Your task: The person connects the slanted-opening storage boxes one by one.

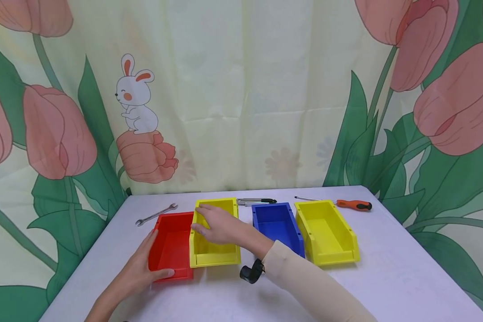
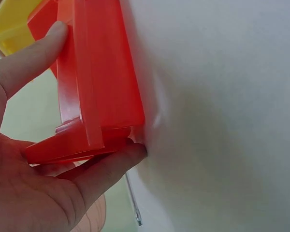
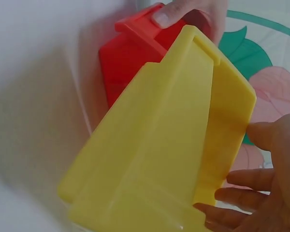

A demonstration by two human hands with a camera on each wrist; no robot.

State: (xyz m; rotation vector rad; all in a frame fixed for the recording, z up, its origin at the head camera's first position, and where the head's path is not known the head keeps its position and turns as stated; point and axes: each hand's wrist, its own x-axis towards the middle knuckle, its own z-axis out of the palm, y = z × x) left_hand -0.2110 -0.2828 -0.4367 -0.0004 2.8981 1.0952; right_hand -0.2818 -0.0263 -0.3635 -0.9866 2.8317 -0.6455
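My left hand grips the red bin at the left of the row. In the left wrist view its thumb lies over one wall of the bin and the other fingers curl round an end, fingertips close to the table. My right hand reaches over the left yellow bin, its fingers loosely extended at the left rim. In the right wrist view the thumb and fingertips meet the edge of this yellow bin. The yellow bin stands against the red bin and overlaps its right side.
Right of these stand a blue bin and a second yellow bin. A wrench lies at back left, a utility knife at the back, and a screwdriver with an orange handle at back right. A printed curtain hangs behind the table.
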